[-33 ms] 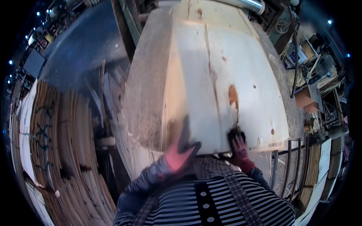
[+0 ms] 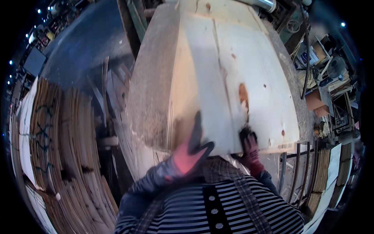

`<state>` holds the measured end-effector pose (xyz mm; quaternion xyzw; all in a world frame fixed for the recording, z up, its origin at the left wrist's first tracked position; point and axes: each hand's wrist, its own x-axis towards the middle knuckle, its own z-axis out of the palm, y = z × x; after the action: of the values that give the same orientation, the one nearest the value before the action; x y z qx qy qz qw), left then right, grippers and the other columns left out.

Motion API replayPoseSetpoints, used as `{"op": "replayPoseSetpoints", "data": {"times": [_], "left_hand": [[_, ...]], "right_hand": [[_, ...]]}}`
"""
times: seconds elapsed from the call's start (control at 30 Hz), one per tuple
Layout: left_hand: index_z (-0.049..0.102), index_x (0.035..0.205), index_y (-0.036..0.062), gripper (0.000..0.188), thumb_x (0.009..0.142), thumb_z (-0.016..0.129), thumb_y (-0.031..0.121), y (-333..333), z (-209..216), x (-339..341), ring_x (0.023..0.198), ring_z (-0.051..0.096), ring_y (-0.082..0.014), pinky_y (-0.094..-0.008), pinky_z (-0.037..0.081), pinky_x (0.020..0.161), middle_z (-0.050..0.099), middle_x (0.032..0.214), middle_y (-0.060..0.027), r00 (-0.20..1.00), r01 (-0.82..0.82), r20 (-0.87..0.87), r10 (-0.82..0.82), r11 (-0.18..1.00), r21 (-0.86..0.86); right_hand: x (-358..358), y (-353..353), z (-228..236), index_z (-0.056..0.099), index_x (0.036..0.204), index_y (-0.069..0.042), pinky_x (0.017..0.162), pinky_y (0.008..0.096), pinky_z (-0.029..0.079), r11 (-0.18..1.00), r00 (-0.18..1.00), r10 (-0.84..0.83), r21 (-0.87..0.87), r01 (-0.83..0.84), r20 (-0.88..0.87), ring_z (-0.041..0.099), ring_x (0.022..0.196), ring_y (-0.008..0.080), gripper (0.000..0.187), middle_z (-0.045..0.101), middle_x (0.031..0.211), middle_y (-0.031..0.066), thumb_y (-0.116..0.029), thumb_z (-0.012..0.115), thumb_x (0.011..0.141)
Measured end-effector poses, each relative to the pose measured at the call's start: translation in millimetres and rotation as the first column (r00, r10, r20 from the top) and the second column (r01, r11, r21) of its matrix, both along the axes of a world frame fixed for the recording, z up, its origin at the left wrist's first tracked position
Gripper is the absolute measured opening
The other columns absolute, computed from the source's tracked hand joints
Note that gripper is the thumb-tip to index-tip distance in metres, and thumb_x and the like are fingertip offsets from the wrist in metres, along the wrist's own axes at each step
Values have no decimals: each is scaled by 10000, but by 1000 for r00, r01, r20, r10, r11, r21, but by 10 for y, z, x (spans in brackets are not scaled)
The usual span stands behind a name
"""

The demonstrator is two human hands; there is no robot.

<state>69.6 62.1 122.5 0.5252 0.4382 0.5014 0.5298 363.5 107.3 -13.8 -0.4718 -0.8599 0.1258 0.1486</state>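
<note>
A pale wood veneer sheet, with a long crack and brown knots, lies on a stack of similar sheets. My left hand, in a pink and dark glove, is at the sheet's near left edge. Its thumb is spread from its fingers, which lie along that edge, slightly blurred. My right hand, gloved alike, rests on the near edge below the large brown knot. Its fingers are stretched out over the surface, and its thumb points left.
The stack sits on a rough grey-brown board. Bundled veneer stacks stand at the left, and another stack at the right beside metal bars. A cardboard box and clutter lie at the far right. A shiny metal pipe crosses the far end.
My left hand has shifted slightly right, and the top sheet's near left edge has moved right with it, baring more of the sheet below. My right hand has moved a little right and away.
</note>
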Motion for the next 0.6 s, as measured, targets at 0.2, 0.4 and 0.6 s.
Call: {"op": "replayPoseSetpoints", "data": {"times": [0.2,0.4,0.6], "left_hand": [[83,1338,-15,703,823,539,130,-309,66,-7,1203,325,-228,-295,243,989,247,1353,-174,773,191,620,-133,981,-28],[278,1266,-44,622,761,530,217,-397,-1148,-523,1178,319,-394,-406,240,1001,328,1268,-266,530,-258,-790,308,946,195],[343,1235,-30,630,747,552,309,-419,-1460,-541,1172,334,-382,-394,244,1006,380,1249,-236,483,-338,-865,138,940,-39]], "right_hand": [[451,-316,362,442,1154,60,902,414,378,965,969,-138,193,179,-207,479,1055,382,574,483,1151,237,-416,455,833],[240,-601,743,433,1135,80,836,429,418,991,996,-73,112,79,-56,496,983,439,512,499,1075,286,-313,445,806],[151,127,796,492,1103,8,815,382,442,972,977,-125,177,155,-171,547,932,369,444,550,1039,212,-93,540,673]]}}
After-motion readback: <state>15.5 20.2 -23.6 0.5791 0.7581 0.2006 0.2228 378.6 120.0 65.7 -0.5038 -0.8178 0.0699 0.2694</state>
